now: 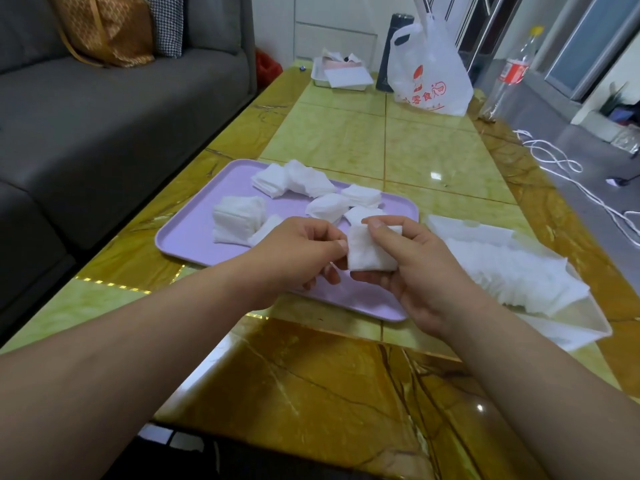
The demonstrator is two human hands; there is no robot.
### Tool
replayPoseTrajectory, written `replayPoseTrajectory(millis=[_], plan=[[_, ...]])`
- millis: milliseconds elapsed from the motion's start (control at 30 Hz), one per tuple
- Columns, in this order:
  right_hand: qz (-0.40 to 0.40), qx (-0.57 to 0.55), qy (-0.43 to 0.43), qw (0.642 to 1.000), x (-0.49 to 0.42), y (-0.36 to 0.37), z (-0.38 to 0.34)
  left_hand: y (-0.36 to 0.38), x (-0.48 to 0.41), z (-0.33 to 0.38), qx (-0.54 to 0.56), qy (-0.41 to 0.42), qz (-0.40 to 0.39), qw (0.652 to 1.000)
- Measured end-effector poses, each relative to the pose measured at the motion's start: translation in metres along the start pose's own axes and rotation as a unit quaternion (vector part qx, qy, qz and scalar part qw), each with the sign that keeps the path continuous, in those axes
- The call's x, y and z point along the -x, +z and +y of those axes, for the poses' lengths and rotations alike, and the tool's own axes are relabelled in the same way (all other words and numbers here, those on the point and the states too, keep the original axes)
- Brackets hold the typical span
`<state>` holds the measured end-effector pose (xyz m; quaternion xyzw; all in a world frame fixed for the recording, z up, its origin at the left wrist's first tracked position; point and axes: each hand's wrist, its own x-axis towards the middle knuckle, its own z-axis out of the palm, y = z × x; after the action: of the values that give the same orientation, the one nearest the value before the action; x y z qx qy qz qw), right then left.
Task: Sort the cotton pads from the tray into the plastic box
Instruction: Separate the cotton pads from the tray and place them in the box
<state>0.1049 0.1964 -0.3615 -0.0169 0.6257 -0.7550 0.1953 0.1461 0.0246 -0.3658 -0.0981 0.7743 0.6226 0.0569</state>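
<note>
A lilac tray (187, 237) lies on the table with several small stacks of white cotton pads (304, 181) on it. To its right stands a clear plastic box (585, 323) holding a long row of pads (512, 275). Above the tray's near right part, my right hand (422, 271) holds a small stack of pads (370, 251), thumb on top and fingers beneath. My left hand (301, 254) pinches the left edge of that same stack with curled fingers.
The table (346, 375) is glossy yellow-green marble. At its far end are a white tray with papers (343, 76), a dark flask (391, 50), a white shopping bag (429, 71) and a plastic bottle (512, 71). A grey sofa (104, 116) runs along the left. White cable (568, 171) lies on the floor at right.
</note>
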Motion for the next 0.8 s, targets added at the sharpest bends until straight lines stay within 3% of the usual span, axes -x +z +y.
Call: replayPoseTrajectory(millis=[233, 533, 667, 733, 800], plan=[[0.008, 0.013, -0.005, 1.0, -0.001, 0.0, 0.001, 0.002, 0.002, 0.002, 0.043, -0.012, -0.015, 0.999], [0.001, 0.039, -0.002, 0.999, -0.003, -0.001, 0.008, 0.004, 0.005, 0.003, -0.046, 0.074, 0.034, 0.996], [0.053, 0.091, -0.018, 0.994, -0.007, -0.008, 0.015, -0.014, -0.005, -0.006, -0.248, 0.103, 0.1, 0.958], [0.094, 0.139, -0.025, 0.985, -0.01, -0.01, 0.019, -0.021, -0.008, -0.01, -0.335, 0.073, 0.09, 0.935], [0.121, 0.191, -0.034, 0.973, -0.011, -0.013, 0.021, -0.022, -0.01, -0.014, -0.356, 0.058, 0.071, 0.93]])
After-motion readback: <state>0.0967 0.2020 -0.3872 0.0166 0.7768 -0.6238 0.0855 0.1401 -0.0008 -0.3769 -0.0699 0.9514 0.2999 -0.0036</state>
